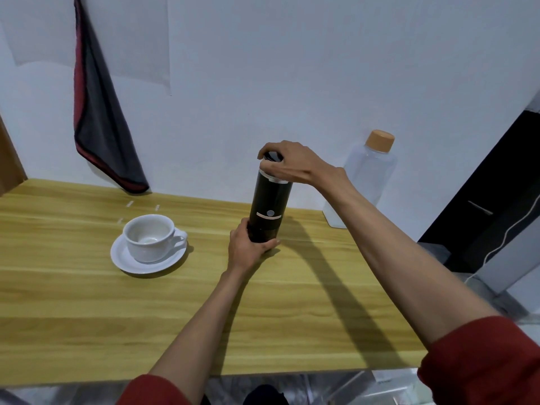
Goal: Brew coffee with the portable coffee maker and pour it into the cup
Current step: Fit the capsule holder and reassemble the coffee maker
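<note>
The tall black cylindrical portable coffee maker [270,204] stands upright near the middle of the pale wooden worktop [87,317], with the white ceramic cup [149,238] on its white round saucer [122,260] well apart to its left; the cup looks empty. The left hand [248,248] is wrapped round the maker's ribbed base, pinning it down, while the right hand [287,163] has its fingers curled over and round the cap at the top. This reads as the opening step: the lid is being gripped, probably to twist it off or tighten it, though which way cannot be told. Behind the right forearm stands a clear plastic water bottle with an orange cap [368,171], against the wall; a grey and red cloth [100,121] hangs at the far left. The next move likely calls for a firm hold at the base against the twist above, then keeping the body upright so nothing spills when the cap comes free
</note>
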